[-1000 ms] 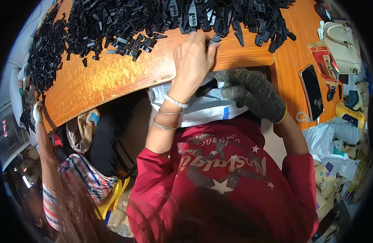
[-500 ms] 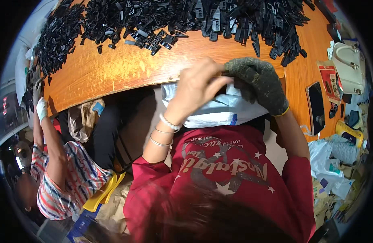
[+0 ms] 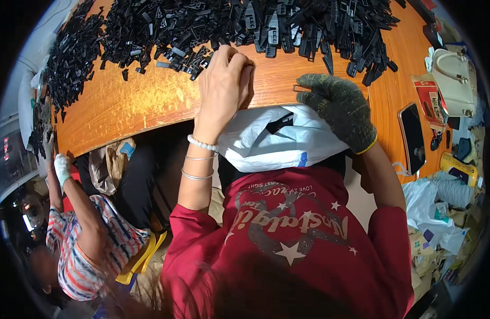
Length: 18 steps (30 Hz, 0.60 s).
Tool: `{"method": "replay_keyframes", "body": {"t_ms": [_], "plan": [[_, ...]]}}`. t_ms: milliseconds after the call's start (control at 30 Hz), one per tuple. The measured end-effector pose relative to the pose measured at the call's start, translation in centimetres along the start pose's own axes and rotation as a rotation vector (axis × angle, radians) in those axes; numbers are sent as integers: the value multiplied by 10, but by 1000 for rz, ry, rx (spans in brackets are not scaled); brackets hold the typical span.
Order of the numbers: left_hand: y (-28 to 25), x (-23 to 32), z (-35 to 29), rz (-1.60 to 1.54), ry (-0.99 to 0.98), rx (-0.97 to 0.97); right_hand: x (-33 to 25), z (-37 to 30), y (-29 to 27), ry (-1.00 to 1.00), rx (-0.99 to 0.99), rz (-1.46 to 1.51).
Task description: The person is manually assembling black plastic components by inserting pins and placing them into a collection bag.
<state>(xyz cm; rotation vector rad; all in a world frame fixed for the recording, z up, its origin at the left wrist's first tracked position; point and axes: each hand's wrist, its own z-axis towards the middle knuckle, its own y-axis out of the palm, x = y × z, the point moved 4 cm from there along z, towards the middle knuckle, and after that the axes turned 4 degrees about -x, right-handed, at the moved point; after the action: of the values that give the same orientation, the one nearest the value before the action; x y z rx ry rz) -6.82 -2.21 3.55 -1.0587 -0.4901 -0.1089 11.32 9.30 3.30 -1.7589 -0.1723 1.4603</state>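
Observation:
My bare left hand, with bracelets at the wrist, reaches over the table to the near edge of a heap of small black plastic parts. Its fingers are curled and closed against the pieces there; whatever lies between the fingertips is hidden. My right hand wears a dark knitted glove and pinches a small black plastic piece, shaped like a little frame, just above the table edge. Below both hands, a white woven sack lies open across my lap, with some black parts showing in its mouth.
Longer black plastic parts are heaped at the far right of the wooden table. A phone, a red packet and a white handbag lie to the right. At left, another person works with gloved hands.
My left hand has moved away from my right hand, forward and left to the small parts. My right hand stays near the table edge, and the sack's mouth now shows more.

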Motion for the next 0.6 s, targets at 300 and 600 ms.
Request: {"method": "replay_keyframes", "body": {"t_ms": [300, 600], "plan": [[25, 21, -28, -381, 71, 64, 6, 2, 2, 26, -10, 23], [23, 17, -29, -421, -117, -3, -8, 14, 2, -382, 37, -161]]}}
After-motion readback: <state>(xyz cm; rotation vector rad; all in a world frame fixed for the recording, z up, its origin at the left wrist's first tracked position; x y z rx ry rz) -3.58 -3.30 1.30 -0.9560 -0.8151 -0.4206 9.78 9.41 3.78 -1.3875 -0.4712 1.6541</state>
